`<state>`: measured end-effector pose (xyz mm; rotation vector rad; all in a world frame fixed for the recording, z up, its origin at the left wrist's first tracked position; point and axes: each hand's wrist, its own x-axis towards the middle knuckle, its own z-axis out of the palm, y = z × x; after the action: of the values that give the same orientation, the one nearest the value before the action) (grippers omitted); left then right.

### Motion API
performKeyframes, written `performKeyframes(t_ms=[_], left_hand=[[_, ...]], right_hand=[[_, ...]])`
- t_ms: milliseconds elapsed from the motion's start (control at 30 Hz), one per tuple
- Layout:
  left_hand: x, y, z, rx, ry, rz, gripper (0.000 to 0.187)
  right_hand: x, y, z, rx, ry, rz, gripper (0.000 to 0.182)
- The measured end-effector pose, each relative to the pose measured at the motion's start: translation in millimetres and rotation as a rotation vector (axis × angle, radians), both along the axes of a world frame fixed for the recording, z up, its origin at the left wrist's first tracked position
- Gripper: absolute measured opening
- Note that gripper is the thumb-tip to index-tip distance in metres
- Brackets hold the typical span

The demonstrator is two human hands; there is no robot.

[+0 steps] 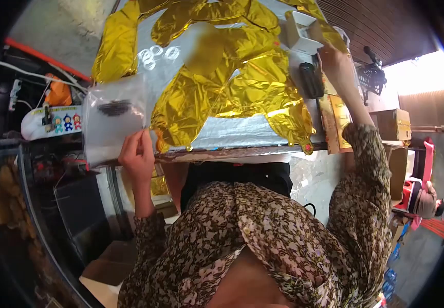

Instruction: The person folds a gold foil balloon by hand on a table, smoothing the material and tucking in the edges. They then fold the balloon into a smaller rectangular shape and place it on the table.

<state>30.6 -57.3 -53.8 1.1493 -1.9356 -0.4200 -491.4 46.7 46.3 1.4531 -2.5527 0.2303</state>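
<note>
My left hand [139, 154] is closed in a pinch at the lower right edge of a clear plastic bag [96, 133] with dark print, at the table's near edge. Close beside those fingers lies the corner of a flat, wrinkled gold foil balloon [255, 84], which spreads over the silver-grey tabletop [232, 131]. My right hand [337, 69] reaches to the far right, beside a small open white box [304, 33]; its fingertips are partly hidden, so their grip cannot be made out. A black object [311, 80] lies just left of my right wrist.
More gold foil [116, 41] covers the far side of the table. Several clear rings [155, 54] lie at its left. A cardboard box [392, 124] stands to the right, and another person [426, 200] is at the far right. An open carton [106, 272] sits low at left.
</note>
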Motion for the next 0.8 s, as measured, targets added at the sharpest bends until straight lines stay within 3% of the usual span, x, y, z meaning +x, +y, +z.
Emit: performKeyframes(t_ms=[33, 100, 133, 200, 300, 467, 533, 667, 800], left_hand=[[1, -2, 0, 0.070, 0.058, -0.007, 0.010], [5, -13, 0, 0.094, 0.113, -0.042, 0.012], [3, -18, 3, 0.090, 0.105, -0.026, 0.012], [-6, -31, 18, 0.198, 0.126, -0.074, 0.014], [-13, -68, 45, 0.214, -0.061, -0.169, 0.021], [-38, -161, 50, 0.205, -0.103, -0.231, 0.024], [-58, -195, 46, 0.024, -0.178, -0.313, 0.025], [-119, -237, 40, 0.040, -0.275, -0.225, 0.026], [-182, -251, 24, -0.256, -0.396, -0.314, 0.027]], right_hand=[[3, 6, -17, -0.112, -0.009, 0.199, 0.035], [62, 15, -12, 0.005, -0.085, 0.295, 0.043], [73, 15, -29, -0.102, -0.086, 0.527, 0.050], [109, 25, -36, 0.004, -0.076, 0.570, 0.055], [130, 40, -66, 0.191, -0.040, 0.471, 0.064], [143, 58, -83, 0.215, -0.082, 0.289, 0.064], [138, 61, -91, 0.178, -0.101, 0.282, 0.064], [137, 67, -99, 0.186, -0.161, 0.255, 0.065], [139, 68, -96, 0.167, -0.180, 0.261, 0.065]])
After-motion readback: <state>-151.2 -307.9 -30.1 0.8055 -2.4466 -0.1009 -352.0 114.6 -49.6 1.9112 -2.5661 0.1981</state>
